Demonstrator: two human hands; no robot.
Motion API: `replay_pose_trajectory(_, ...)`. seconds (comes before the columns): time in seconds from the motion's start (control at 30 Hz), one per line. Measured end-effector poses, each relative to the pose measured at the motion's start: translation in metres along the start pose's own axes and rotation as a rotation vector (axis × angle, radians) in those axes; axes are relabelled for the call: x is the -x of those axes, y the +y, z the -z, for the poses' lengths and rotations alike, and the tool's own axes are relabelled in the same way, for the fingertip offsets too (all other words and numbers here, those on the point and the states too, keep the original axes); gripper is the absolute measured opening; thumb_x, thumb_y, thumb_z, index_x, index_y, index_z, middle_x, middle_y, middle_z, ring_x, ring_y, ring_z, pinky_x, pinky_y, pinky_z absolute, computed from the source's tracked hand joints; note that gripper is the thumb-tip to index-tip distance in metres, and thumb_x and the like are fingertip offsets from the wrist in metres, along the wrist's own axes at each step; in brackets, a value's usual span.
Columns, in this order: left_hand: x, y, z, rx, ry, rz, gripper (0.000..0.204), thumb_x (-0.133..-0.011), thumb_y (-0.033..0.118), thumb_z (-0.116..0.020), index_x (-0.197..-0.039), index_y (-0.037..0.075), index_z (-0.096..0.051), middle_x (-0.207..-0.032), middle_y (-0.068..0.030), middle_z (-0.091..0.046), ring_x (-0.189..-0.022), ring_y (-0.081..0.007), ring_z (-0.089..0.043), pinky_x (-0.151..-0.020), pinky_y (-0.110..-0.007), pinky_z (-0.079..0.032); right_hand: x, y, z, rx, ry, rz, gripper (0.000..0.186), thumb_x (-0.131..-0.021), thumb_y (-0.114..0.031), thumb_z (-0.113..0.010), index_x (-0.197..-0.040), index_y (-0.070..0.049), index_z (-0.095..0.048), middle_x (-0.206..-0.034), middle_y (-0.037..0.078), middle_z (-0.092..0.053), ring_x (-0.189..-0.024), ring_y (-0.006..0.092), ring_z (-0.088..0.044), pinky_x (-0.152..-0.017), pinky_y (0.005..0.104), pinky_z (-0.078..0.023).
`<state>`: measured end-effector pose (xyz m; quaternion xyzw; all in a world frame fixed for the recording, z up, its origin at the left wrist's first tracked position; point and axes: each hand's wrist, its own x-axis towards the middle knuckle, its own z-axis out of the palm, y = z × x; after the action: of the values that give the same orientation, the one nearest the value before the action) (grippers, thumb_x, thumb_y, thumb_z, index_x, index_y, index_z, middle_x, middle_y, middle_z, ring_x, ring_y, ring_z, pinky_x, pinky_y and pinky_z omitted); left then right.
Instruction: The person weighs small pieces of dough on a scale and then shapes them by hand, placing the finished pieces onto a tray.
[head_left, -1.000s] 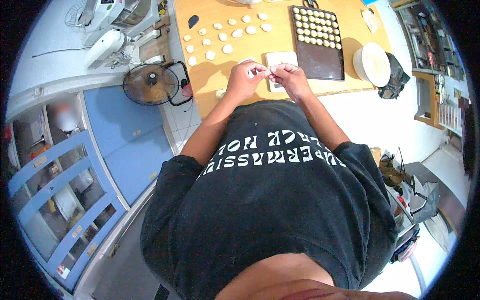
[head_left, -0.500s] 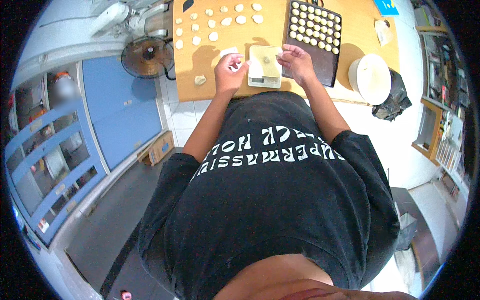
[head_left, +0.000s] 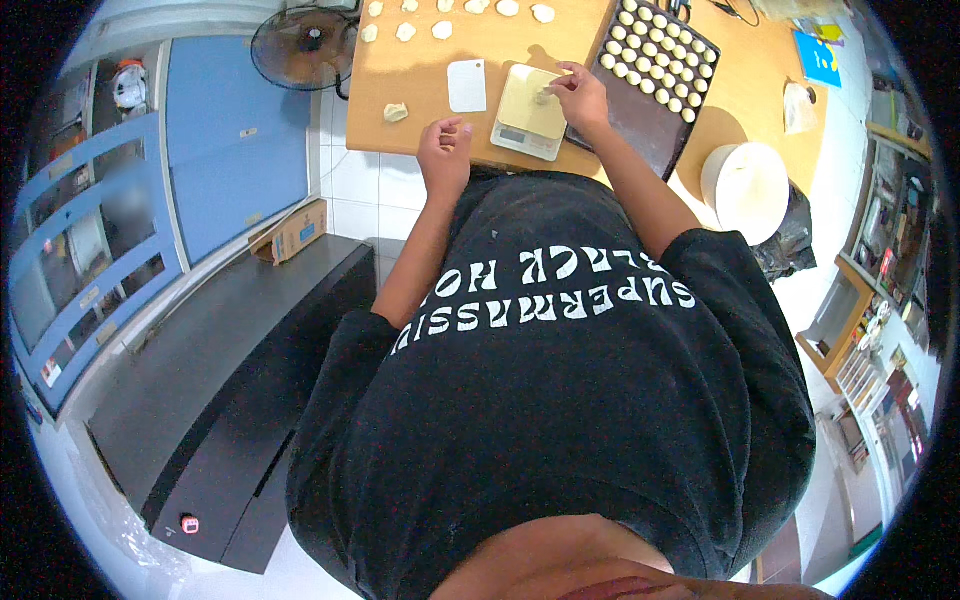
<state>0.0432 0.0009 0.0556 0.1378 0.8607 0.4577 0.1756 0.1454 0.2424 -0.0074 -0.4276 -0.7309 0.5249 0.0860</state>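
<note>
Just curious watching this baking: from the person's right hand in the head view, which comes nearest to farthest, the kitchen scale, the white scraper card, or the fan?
From the right hand:
1. Kitchen scale, right beneath its fingers.
2. White scraper card, left of the scale.
3. Fan, off the table's left edge.

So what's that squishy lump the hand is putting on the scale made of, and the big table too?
The small lump under the right hand looks like soft dough: pale, matte, unevenly shaped, like the other pieces on the table. The scale looks like cream plastic, smooth with rounded corners, though that is less sure. The table seems to be wood or a wood-look board, with an even tan, matte top.
</note>
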Motion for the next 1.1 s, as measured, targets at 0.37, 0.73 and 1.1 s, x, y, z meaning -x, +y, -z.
replay_pose_trajectory(0.37, 0.024, -0.017, 0.009, 0.023, 0.087, 0.085, 0.026, -0.091, 0.018, -0.075, -0.109, 0.001, -0.069, -0.102, -0.0096, -0.065, -0.076, -0.0144, -0.062, -0.07, -0.029, -0.053, 0.002, 0.011, -0.018, 0.407, -0.109, 0.58, 0.039, -0.088, -0.009, -0.064, -0.127, -0.006, -0.062, -0.102, 0.019, -0.069, -0.105, 0.0382, -0.064, -0.091, 0.0496, -0.053)
replay_pose_trajectory(0.73, 0.026, -0.026, 0.007, 0.018, 0.123, 0.061, 0.025, -0.09, 0.019, -0.076, -0.107, 0.001, -0.07, -0.101, -0.0103, -0.065, -0.081, -0.0158, -0.063, -0.075, -0.032, -0.053, -0.007, 0.002, -0.019, 0.512, -0.197, 0.666, 0.059, -0.085, -0.003, -0.066, -0.142, -0.007, -0.051, -0.11, 0.017, -0.06, -0.107, 0.0361, -0.06, -0.094, 0.0469, -0.051)
replay_pose_trajectory(1.1, -0.016, 0.036, 0.028, 0.146, -0.23, -0.063, 0.031, -0.092, 0.021, -0.073, -0.116, 0.002, -0.07, -0.099, -0.0035, -0.07, -0.086, -0.0107, -0.061, -0.077, -0.026, -0.05, 0.054, -0.102, 0.017, -0.621, -0.267, 0.051, 0.07, -0.085, 0.006, -0.074, -0.148, 0.004, -0.041, -0.101, 0.009, -0.072, -0.095, 0.0155, -0.069, -0.087, 0.0294, -0.055)
